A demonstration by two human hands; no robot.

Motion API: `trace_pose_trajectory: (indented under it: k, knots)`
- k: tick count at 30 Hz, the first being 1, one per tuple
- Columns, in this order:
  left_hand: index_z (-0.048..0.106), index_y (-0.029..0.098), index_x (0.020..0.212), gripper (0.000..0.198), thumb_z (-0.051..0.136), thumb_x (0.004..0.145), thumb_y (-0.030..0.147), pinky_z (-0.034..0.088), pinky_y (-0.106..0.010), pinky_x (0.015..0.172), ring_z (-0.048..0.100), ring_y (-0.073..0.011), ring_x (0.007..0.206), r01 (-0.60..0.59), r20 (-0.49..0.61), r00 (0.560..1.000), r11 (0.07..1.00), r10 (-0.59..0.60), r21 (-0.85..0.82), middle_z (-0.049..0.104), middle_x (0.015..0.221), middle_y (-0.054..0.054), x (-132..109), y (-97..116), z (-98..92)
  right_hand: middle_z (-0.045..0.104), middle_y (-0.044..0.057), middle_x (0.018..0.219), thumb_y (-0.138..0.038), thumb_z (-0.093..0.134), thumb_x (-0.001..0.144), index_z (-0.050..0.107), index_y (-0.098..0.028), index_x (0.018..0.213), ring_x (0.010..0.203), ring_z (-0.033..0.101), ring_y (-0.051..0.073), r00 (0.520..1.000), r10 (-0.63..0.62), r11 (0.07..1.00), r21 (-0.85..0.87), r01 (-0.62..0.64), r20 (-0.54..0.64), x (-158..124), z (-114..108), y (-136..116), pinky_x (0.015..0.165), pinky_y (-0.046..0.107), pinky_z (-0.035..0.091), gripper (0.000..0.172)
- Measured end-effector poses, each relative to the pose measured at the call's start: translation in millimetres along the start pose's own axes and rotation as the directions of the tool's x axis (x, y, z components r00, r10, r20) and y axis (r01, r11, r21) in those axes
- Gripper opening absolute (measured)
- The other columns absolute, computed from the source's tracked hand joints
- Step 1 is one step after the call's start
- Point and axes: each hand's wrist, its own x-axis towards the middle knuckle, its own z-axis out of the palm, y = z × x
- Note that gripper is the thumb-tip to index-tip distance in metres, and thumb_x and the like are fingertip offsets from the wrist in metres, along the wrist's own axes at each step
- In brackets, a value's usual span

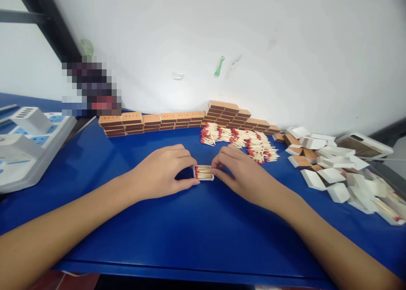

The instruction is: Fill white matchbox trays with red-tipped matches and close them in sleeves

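Note:
A white matchbox tray (pixel 207 179) lies on the blue table, with red-headed matches (pixel 201 171) inside it. My left hand (pixel 168 169) grips the tray's left end between thumb and fingers. At the tray's right end, my right hand (pixel 233 169) has its thumb and fingertips pinched together over the matches; they seem to hold match ends, though the fingers partly hide them. Just beyond my right hand spreads a heap of loose matches (pixel 237 137), their red heads pointing various ways.
Closed matchboxes (pixel 168 120) stand stacked in a row along the wall. White trays and orange sleeves (pixel 330 154) lie piled at the right, near a phone-like object (pixel 364 144). A white power strip (pixel 53 142) with plugged-in chargers sits at the left. The blue table's front edge (pixel 190 271) runs below.

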Motion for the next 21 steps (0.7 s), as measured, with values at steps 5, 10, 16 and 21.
trace_pose_trajectory:
  k: [5, 10, 16, 21]
  knots:
    - [0.078, 0.017, 0.109, 0.021, 0.076, 0.102, 0.037, 0.054, -0.035, 0.084, 0.069, -0.0238, 0.098, 0.004, 0.003, 1.0, 1.0, -0.004, -0.005, 0.077, 0.101, -0.006, -0.2, -0.5, 0.0, 0.068, 0.008, 0.1, -0.018, 0.063, 0.107, 0.064, -0.021, 0.101, 0.097, 0.063, 0.025, 1.0, 0.016, 0.999, 0.043, -0.017, 0.013, 1.2, 2.7, -4.0, 0.083, 0.039, 0.053, 0.007]
    - [0.078, 0.017, 0.11, 0.022, 0.076, 0.102, 0.037, 0.054, -0.035, 0.084, 0.069, -0.0239, 0.098, 0.004, 0.003, 1.0, 1.0, -0.004, -0.003, 0.076, 0.101, -0.007, 0.0, -0.5, 0.6, 0.068, 0.008, 0.1, -0.018, 0.062, 0.107, 0.064, -0.021, 0.102, 0.096, 0.062, 0.025, 1.0, 0.025, 0.998, 0.055, -0.024, -0.015, 2.7, 4.8, -5.1, 0.082, 0.038, 0.052, 0.006]
    - [0.078, 0.017, 0.109, 0.023, 0.076, 0.101, 0.038, 0.055, -0.035, 0.085, 0.07, -0.024, 0.098, 0.006, 0.004, 1.0, 1.0, -0.006, -0.004, 0.077, 0.102, -0.007, -0.5, 0.5, 0.0, 0.067, 0.008, 0.099, -0.019, 0.061, 0.108, 0.067, -0.022, 0.104, 0.096, 0.061, 0.025, 1.0, 0.005, 0.999, 0.052, -0.004, -0.027, 3.2, 4.1, -5.5, 0.083, 0.038, 0.051, 0.008]
    - [0.079, 0.018, 0.113, 0.023, 0.076, 0.102, 0.038, 0.056, -0.036, 0.086, 0.071, -0.0246, 0.1, 0.019, 0.003, 1.0, 1.0, -0.019, 0.005, 0.078, 0.103, -0.007, -1.8, 0.1, -0.8, 0.067, 0.007, 0.093, -0.024, 0.06, 0.108, 0.069, -0.024, 0.099, 0.092, 0.062, 0.025, 0.991, 0.048, 0.999, 0.027, -0.045, -0.125, 2.6, -6.6, 20.2, 0.082, 0.039, 0.05, 0.012]
